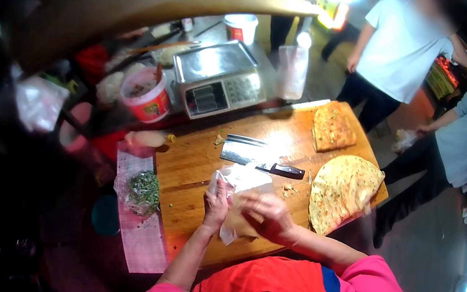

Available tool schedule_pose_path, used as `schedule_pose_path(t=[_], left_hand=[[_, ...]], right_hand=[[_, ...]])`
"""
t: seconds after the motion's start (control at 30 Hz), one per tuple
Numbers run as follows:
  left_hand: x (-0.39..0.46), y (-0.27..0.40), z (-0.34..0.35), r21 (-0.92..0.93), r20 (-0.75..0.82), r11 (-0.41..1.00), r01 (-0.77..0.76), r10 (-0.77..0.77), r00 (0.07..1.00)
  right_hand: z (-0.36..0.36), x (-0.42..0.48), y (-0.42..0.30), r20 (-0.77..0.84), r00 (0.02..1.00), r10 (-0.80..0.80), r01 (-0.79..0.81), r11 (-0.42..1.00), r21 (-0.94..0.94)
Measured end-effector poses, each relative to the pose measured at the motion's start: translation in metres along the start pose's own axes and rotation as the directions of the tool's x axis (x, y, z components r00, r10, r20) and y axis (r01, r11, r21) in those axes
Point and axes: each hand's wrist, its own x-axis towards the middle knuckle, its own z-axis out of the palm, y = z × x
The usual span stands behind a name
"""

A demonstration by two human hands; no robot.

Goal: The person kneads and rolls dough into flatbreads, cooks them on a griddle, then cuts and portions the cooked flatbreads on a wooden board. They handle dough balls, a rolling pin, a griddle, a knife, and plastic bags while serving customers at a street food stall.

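Observation:
A thin, whitish plastic bag [251,180] is pinched in my left hand [217,204], thumb up, over the front of the wooden cutting board [192,185]. Beside it my right hand [266,215] is blurred, its fingers bent against or just over the bag; whether they grip it cannot be told. Tan, paper-like material [233,226] hangs below the hands. Just beyond the bag a cleaver [244,151] lies flat, its black handle to the right. On the board's right side rest a folded, browned flatbread with green flecks [343,193] and a cut flatbread piece [334,126].
A digital scale [216,76] stands behind the board, with a red-and-white bucket [146,95] to its left. Chopped greens in plastic [144,191] and a squeeze bottle [149,138] lie left. Two people [395,47] stand beyond the board's right side. Clear bags [292,71] hang behind.

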Motion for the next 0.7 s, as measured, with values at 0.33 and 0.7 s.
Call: schedule_pose_path(t=[0.33,0.7], left_hand=[[-0.075,0.056,-0.021,0.266,0.392,0.931,-0.248,0.131,0.910],[-0.117,0.064,0.010,0.132,0.311,0.973,-0.190,0.141,0.940]], right_hand=[[-0.029,0.014,0.052,0.534,0.821,0.202,-0.372,0.899,0.231],[-0.040,-0.039,0.038,0.648,0.698,0.304,-0.671,0.592,0.446]])
